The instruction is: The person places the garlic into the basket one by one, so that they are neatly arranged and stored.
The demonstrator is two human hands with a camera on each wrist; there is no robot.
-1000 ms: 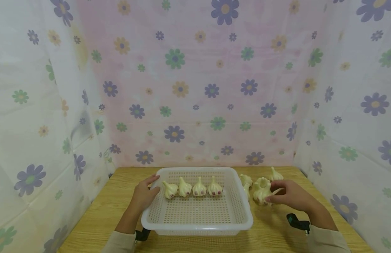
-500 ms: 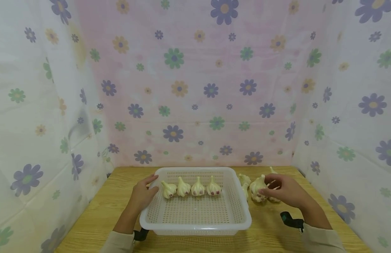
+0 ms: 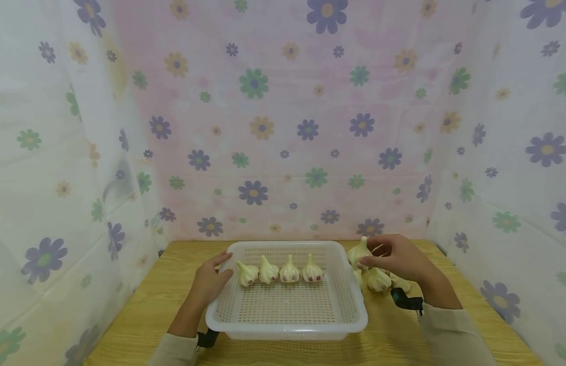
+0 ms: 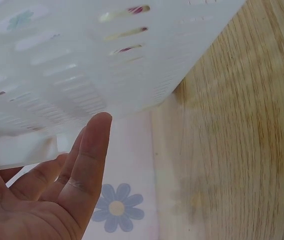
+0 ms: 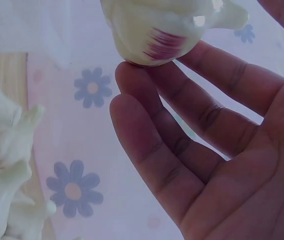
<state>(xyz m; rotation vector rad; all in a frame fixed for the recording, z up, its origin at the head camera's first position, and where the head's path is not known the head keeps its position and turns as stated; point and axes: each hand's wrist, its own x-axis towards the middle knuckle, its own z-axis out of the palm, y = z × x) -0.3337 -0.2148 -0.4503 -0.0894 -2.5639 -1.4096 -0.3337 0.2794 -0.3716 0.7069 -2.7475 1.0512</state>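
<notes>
My left hand (image 3: 207,282) grips the left rim of a white plastic basket (image 3: 286,328), thumb on top at the rim. In the left wrist view, its fingers (image 4: 92,155) lie against the outside of the slotted wall. My right hand (image 3: 397,258) pinches a garlic bulb (image 3: 357,252) between thumb and fingers, raised just beyond the basket's right rim with the stem pointing up. In the right wrist view, that cream bulb with a purple streak (image 5: 156,37) sits at the fingertips. Several like bulbs (image 3: 289,272) stand in a row across the basket's back half.
More garlic bulbs (image 3: 379,280) lie in a cluster on the wooden table (image 3: 383,335), right of the basket and below my right hand. Flower-print cloth (image 3: 283,152) encloses the table at the back and on both sides.
My right hand has picked up a garlic bulb from the cluster and lifted it up and to the left, towards the basket's right rim. My left hand has stayed on the basket.
</notes>
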